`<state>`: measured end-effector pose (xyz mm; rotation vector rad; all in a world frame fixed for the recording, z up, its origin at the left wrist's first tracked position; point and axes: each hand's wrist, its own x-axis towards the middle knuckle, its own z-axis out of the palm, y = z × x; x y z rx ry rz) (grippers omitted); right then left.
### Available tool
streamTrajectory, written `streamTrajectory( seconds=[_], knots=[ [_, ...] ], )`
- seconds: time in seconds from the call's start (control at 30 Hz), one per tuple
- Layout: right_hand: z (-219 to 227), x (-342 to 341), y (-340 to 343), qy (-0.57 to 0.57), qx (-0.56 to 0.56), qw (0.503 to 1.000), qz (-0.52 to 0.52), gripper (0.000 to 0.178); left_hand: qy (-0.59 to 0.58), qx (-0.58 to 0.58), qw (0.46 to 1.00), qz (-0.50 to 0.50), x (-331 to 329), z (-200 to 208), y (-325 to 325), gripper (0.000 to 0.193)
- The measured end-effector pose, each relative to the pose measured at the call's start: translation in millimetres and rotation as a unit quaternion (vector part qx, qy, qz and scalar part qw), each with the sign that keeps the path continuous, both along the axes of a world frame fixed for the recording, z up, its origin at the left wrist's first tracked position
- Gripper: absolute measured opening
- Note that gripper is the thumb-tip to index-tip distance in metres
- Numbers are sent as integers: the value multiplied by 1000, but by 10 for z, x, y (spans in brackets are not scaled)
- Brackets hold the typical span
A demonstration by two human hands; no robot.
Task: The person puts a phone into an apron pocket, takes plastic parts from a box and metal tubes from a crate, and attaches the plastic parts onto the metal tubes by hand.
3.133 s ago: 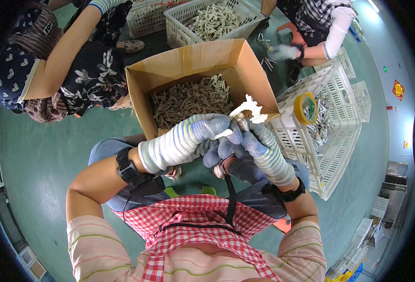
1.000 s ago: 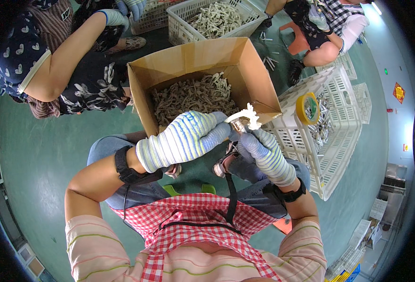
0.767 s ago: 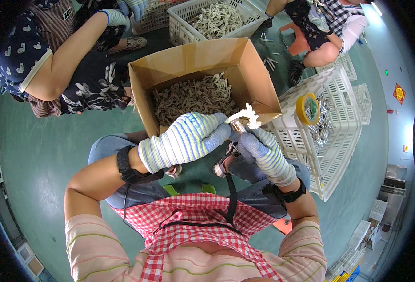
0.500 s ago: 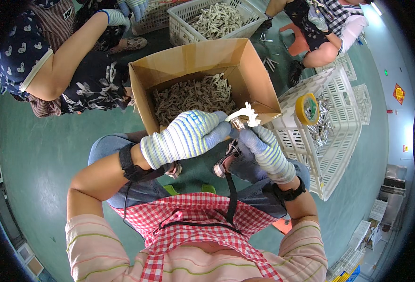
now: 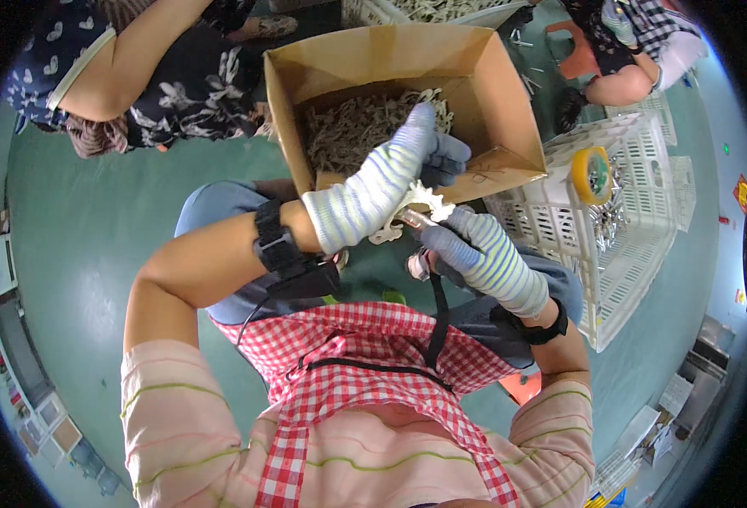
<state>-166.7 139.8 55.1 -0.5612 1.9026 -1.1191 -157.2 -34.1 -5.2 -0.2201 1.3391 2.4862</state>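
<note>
Green smooth floor (image 5: 94,245); cardboard box (image 5: 513,106) of grey castings (image 5: 348,131); gloved left hand (image 5: 416,157), fingers apart, at the box's near side; white branched casting (image 5: 427,200) and metal tube (image 5: 414,219) just below it, pinched in gloved right hand (image 5: 479,250); white slatted crate (image 5: 547,224); pale wall (image 5: 733,254). Since the earlier frame, left hand raised off the tube.

Red-yellow diamond sign (image 5: 742,192) & tiny green sign (image 5: 726,149) on R-side wall (image 5: 730,254), w/ no legible txt.

Rough knitted cloth is worn on the left hand (image 5: 393,172) and right hand (image 5: 494,256). Shiny metal is shown on the cylinder (image 5: 414,219), matt cardboard on the box (image 5: 506,118) and smooth plastic on the crate (image 5: 589,292).
</note>
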Motion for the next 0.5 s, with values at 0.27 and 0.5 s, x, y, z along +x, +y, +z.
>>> streamTrajectory(
  seconds=[0.27,0.5],
  knots=[
    [-158,113,54,92,-29,995,36,24,-52,102,993,-35,141,-77,83,82],
    [-118,217,7,96,-18,994,39,27,-61,120,991,-18,250,-15,142,79]
  ],
)
